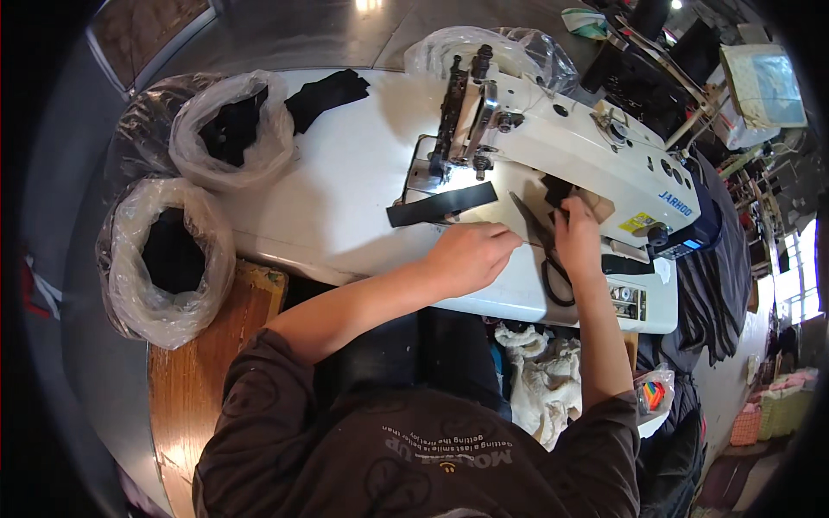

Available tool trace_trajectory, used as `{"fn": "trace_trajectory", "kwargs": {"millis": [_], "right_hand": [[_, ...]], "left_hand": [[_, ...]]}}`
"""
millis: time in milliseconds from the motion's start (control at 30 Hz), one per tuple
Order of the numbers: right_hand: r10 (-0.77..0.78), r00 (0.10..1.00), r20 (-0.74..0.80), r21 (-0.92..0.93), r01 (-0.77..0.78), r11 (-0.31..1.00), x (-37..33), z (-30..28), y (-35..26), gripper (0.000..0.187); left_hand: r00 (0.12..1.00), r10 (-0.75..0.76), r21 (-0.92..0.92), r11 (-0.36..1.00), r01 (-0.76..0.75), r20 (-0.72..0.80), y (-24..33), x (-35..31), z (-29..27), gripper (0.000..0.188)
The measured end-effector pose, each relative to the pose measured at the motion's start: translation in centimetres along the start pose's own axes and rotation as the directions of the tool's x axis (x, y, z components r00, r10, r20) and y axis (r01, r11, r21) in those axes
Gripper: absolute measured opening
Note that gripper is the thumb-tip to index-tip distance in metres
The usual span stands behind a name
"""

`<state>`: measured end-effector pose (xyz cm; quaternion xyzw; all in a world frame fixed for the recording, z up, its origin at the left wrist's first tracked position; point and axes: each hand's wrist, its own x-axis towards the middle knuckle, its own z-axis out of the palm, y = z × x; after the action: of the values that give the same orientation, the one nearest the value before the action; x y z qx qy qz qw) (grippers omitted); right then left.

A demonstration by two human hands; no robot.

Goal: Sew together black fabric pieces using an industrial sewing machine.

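Observation:
A white sewing machine stands on the white table, its needle area lit. In front of the needle lies a flat black fabric strip. My left hand is just on the near side of this strip, its fingers curled together; what they hold, if anything, is hidden. Under the machine's arm, my right hand has its fingertips closed on a small black fabric piece, beside a brown cardboard piece. Dark scissors lie between my hands, blades pointing away from me, with the handles by my right wrist.
Two clear plastic bags with black fabric stand at the left, one beyond the table's edge above a wooden bench. Black fabric lies by the farther bag. Another plastic bag sits behind the machine. White cloth hangs below the table.

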<state>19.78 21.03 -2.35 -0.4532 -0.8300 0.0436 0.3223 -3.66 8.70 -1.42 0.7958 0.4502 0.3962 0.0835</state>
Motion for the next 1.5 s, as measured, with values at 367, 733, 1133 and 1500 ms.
{"fn": "trace_trajectory", "kwargs": {"millis": [367, 733, 1133, 1500], "right_hand": [[-0.107, 0.942, 0.319, 0.573, -0.101, 0.813, -0.4, 0.4, -13.6, 0.016], [-0.422, 0.906, 0.028, 0.145, 0.414, 0.898, -0.8, 7.9, -13.2, 0.032], [-0.335, 0.942, -0.018, 0.158, 0.333, 0.93, -0.7, 8.2, -12.9, 0.028], [-0.329, 0.944, -0.01, 0.179, 0.326, 0.928, -0.6, 8.1, -13.3, 0.031]], "left_hand": [[0.964, -0.259, -0.255, 0.938, 0.236, -0.063, -2.3, -2.3, -7.6, 0.031], [0.988, 0.084, 0.348, 0.937, -0.033, -0.132, -9.2, -3.4, -8.2, 0.03], [0.999, -0.041, 0.645, 0.763, 0.044, -0.019, -6.6, -4.9, -5.7, 0.033], [0.994, -0.062, 0.516, 0.85, 0.1, -0.09, -6.7, -6.4, -3.1, 0.037]]}}
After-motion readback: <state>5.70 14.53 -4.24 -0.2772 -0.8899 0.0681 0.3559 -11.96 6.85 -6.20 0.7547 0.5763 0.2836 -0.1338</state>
